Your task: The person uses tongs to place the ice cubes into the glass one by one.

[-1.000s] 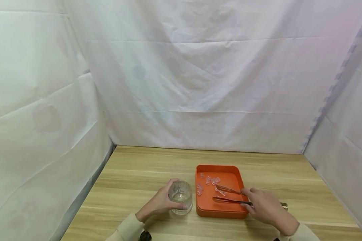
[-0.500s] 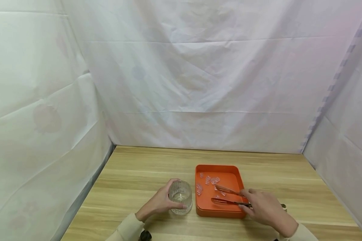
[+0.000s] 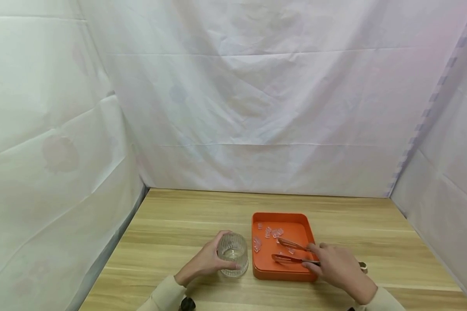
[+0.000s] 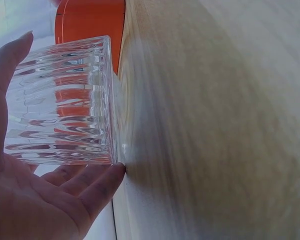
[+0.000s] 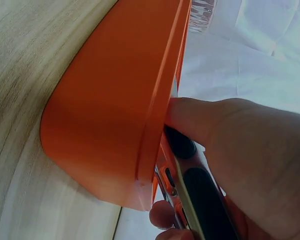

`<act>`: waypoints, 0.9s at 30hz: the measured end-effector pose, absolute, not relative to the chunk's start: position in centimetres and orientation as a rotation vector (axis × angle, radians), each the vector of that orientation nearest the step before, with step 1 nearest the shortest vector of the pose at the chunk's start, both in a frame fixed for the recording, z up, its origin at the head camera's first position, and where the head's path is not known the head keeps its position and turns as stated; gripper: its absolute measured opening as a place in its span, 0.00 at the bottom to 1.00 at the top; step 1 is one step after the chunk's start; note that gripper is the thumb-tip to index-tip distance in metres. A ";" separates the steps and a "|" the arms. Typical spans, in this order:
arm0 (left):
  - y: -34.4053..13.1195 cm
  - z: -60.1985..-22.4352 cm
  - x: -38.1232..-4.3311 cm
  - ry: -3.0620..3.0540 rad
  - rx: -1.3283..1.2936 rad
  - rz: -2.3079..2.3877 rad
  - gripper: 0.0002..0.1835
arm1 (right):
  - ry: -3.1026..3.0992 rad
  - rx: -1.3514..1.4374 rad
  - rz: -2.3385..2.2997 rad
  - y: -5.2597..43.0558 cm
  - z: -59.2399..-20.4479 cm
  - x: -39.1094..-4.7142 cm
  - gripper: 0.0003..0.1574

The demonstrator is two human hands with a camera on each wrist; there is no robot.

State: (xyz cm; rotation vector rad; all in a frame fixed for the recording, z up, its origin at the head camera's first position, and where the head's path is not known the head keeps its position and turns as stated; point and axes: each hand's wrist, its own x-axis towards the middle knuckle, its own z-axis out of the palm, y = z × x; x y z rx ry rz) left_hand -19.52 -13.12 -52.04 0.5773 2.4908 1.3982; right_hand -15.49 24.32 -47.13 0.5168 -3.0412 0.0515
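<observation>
My left hand (image 3: 210, 259) holds a clear ribbed drinking glass (image 3: 233, 255), which stands upright on the table. The left wrist view shows the thumb along one side of the glass (image 4: 65, 105) and the fingers at the other, low by its base. With my right hand (image 3: 336, 265) I grip a pair of metal tongs (image 3: 289, 259) over an orange tray (image 3: 284, 275). Their two arms are spread apart among clear ice-like cubes (image 3: 277, 233) on the tray's floor. Black grips on the tongs (image 5: 205, 200) show between thumb and fingers in the right wrist view.
The tray stands just right of the glass on a wood-grain table (image 3: 187, 216). White cloth (image 3: 257, 129) hangs behind the table and on both sides. A small black object (image 3: 187, 303) shows below my left sleeve.
My right hand and the tongs have shifted slightly left and deeper over the tray. One cube near the tongs' tips has moved a little. My left hand and the glass have stayed put.
</observation>
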 end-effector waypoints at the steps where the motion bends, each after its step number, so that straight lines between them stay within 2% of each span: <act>1: -13.1 -52.0 -19.5 2.489 0.576 1.399 0.53 | -3.035 0.527 0.043 24.3 -47.1 -15.5 0.28; 13: -13.0 -51.9 -19.7 2.484 0.579 1.400 0.52 | -2.985 0.591 -0.017 24.3 -47.5 -15.6 0.18; 27: -12.6 -52.1 -19.9 2.481 0.626 1.438 0.47 | -2.932 0.703 -0.042 24.3 -48.0 -15.5 0.16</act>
